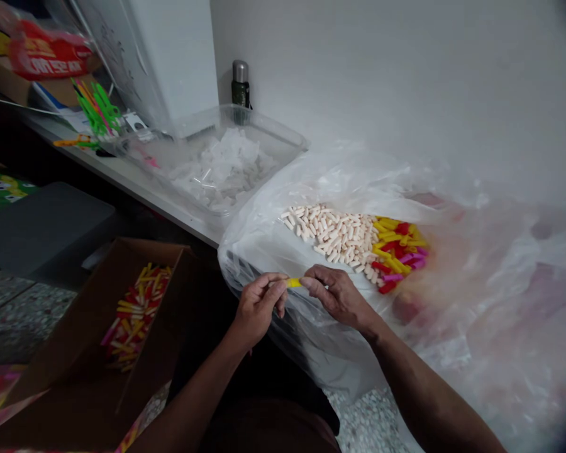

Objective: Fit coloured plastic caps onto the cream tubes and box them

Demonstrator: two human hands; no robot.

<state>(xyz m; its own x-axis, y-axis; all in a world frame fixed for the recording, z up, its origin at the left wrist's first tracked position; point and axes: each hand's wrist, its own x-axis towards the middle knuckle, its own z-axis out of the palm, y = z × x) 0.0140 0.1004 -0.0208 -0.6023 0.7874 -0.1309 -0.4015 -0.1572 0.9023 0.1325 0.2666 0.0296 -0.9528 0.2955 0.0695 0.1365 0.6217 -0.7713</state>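
A small yellow piece [293, 282] is pinched between both hands at the near edge of a big clear plastic bag [264, 233]. My left hand [259, 305] has its fingers curled round one end. The other end is gripped by the fingertips of my right hand [336, 294]. Just beyond the hands, on the bag, lies a heap of cream-coloured short sticks [334, 234], with yellow, red and pink pieces [399, 251] beside it on the right.
A brown cardboard box [87, 352] at lower left holds several yellow, red and pink sticks [134, 314]. On the white ledge stand a clear plastic tub [283, 135] of white bits, a metal flask [240, 83], green clips [97, 110] and a white appliance [170, 56].
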